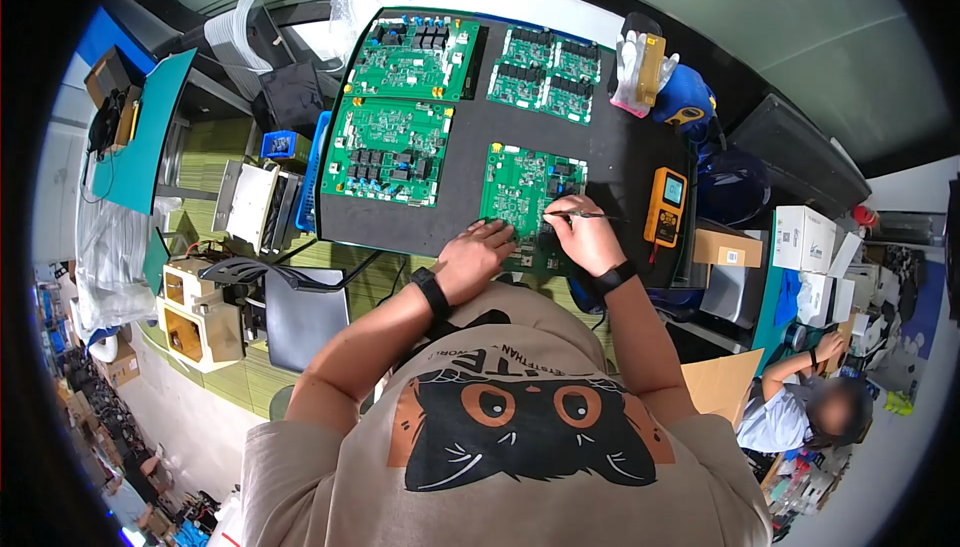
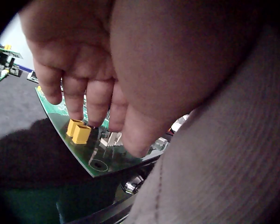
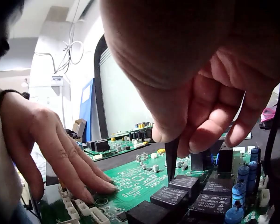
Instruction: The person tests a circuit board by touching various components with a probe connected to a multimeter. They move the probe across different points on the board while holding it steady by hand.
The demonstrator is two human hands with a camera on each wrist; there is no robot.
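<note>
A green circuit board [image 1: 514, 187] lies on the dark mat in front of the person. My left hand [image 1: 474, 259] rests on its near left part, fingers stretched out over the surface. Yellow connectors [image 2: 80, 133] stand beside those fingertips in the left wrist view. With thumb and fingers, my right hand [image 1: 585, 242] pinches a slim black pointed tool [image 3: 171, 156]; whether it is tweezers or a probe I cannot tell. The tool's tip points down next to black relays [image 3: 182, 185] on the board. Blue cylindrical components [image 3: 242, 175] stand beyond the relays.
Two larger green boards [image 1: 405, 57] lie at the left of the table, and a panel of small boards [image 1: 545, 72] at the back. A yellow multimeter [image 1: 666, 207] sits on the right. Behind it are a blue tape-like item [image 1: 685, 97] and gloves [image 1: 632, 67]. Another person [image 1: 800, 412] is at far right.
</note>
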